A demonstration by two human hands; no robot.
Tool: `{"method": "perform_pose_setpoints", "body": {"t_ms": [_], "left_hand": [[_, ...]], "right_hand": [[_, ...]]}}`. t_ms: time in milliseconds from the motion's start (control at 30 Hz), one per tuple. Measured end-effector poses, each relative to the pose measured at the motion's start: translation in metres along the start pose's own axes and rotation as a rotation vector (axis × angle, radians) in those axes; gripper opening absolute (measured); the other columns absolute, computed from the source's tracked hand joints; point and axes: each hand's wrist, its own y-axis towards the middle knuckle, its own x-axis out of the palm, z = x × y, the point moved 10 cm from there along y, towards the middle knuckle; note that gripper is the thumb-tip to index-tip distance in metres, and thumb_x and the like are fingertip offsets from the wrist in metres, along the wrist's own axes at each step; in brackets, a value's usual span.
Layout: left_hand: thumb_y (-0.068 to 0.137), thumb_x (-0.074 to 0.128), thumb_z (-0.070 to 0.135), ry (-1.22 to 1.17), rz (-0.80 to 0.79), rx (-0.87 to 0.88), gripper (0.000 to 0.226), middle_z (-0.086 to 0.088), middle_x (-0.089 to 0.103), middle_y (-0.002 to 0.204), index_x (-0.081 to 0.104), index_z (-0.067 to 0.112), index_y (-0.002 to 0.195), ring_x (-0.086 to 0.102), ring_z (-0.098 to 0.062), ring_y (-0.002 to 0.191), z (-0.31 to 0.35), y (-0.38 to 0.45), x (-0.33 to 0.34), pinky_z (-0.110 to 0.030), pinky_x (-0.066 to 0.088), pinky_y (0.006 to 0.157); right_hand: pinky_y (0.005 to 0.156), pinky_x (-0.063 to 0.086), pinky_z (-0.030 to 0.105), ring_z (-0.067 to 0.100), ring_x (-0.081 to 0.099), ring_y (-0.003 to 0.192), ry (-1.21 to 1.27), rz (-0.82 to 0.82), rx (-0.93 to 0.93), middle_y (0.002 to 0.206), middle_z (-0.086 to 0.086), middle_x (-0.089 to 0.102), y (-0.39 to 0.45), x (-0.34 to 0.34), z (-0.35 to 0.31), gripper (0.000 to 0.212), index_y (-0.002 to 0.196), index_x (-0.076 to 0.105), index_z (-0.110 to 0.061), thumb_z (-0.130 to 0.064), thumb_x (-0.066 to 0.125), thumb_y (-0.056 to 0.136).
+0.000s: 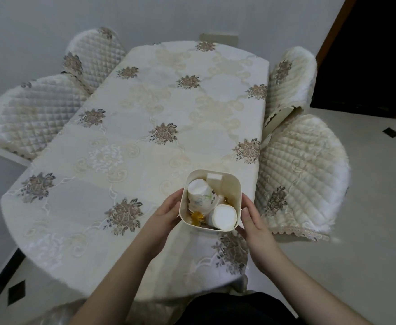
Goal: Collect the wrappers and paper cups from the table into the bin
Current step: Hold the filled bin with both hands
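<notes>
- The cream bin [230, 184] is near the tabletop's [145, 118] near right corner.
- The left hand [166, 211] and right hand [251, 219] clasp its sides, fingers wrapped round its walls.
- Inside lie two paper cups [200, 195] and gold wrappers [197, 216].

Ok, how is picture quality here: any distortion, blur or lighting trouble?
Head view: dim, flat lighting; wide-angle bending bows the table edges and chairs; slight softness throughout; the bin between left hand and right hand reads clearly, cups bright but not blown out.
</notes>
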Motion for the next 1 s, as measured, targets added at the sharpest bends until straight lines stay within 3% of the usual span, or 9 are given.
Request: {"method": "perform_pose_setpoints", "body": {"t_ms": [133, 333, 400, 600, 767, 900, 1000], "left_hand": [[0.096, 0.055, 0.038, 0.009, 0.007, 0.007, 0.037, 0.012, 0.066, 0.133, 0.061, 0.037, 0.133, 0.06, -0.006, 0.123, 0.0, -0.006, -0.015, -0.027, 0.047, 0.099], [0.101, 0.053, 0.031, 0.007, 0.023, 0.016, 0.031, 0.014, 0.067, 0.129, 0.063, 0.037, 0.13, 0.062, -0.004, 0.12, -0.004, -0.013, -0.034, -0.019, 0.052, 0.092], [0.1, 0.054, 0.031, -0.001, 0.028, 0.018, 0.031, 0.013, 0.068, 0.129, 0.063, 0.037, 0.13, 0.062, -0.004, 0.119, -0.007, -0.013, -0.039, -0.018, 0.053, 0.09], [0.099, 0.056, 0.031, -0.012, 0.051, 0.001, 0.027, 0.012, 0.07, 0.124, 0.069, 0.039, 0.121, 0.064, -0.005, 0.116, -0.021, -0.01, -0.047, -0.016, 0.053, 0.085], [0.103, 0.05, 0.029, 0.01, 0.105, -0.012, 0.03, 0.011, 0.068, 0.13, 0.065, 0.033, 0.128, 0.061, -0.006, 0.121, -0.033, -0.009, -0.055, -0.024, 0.052, 0.094], [0.106, 0.04, 0.034, 0.031, 0.163, -0.032, 0.036, 0.008, 0.061, 0.139, 0.057, 0.027, 0.137, 0.056, -0.011, 0.128, -0.04, -0.008, -0.065, -0.038, 0.046, 0.106], [0.106, 0.034, 0.042, 0.014, 0.139, -0.08, 0.038, 0.011, 0.067, 0.129, 0.062, 0.033, 0.131, 0.06, -0.005, 0.121, -0.048, -0.006, -0.061, -0.036, 0.048, 0.101]], "right_hand": [[0.091, 0.049, 0.017, -0.012, 0.048, 0.118, 0.067, 0.041, 0.001, 0.137, -0.025, 0.046, -0.006, 0.015, 0.007, 0.04, 0.139, 0.041, -0.032, -0.019, 0.033, 0.103], [0.084, 0.051, 0.018, -0.012, 0.05, 0.117, 0.076, 0.055, 0.04, 0.126, -0.035, 0.054, -0.01, 0.035, 0.017, 0.037, 0.125, 0.049, -0.05, -0.024, 0.034, 0.104], [0.082, 0.051, 0.017, -0.011, 0.05, 0.116, 0.075, 0.054, 0.054, 0.125, -0.034, 0.055, -0.01, 0.039, 0.019, 0.036, 0.124, 0.05, -0.049, -0.025, 0.034, 0.104], [0.097, 0.046, 0.032, 0.003, 0.047, 0.126, 0.085, 0.071, 0.1, 0.138, -0.017, 0.05, -0.01, 0.041, 0.031, 0.035, 0.135, 0.045, -0.036, -0.025, 0.034, 0.104], [0.099, 0.047, 0.035, 0.014, 0.046, 0.129, 0.114, 0.102, 0.172, 0.143, 0.0, 0.047, -0.01, 0.034, 0.044, 0.036, 0.138, 0.045, -0.025, -0.022, 0.035, 0.104], [0.095, 0.046, 0.036, 0.018, 0.046, 0.129, 0.098, 0.112, 0.277, 0.141, 0.0, 0.048, -0.009, 0.033, 0.058, 0.036, 0.137, 0.045, -0.028, -0.028, 0.037, 0.103], [0.084, 0.05, 0.032, 0.017, 0.05, 0.126, 0.117, 0.109, 0.323, 0.136, -0.003, 0.055, -0.01, 0.038, 0.065, 0.035, 0.136, 0.047, -0.03, -0.03, 0.04, 0.102]]}}
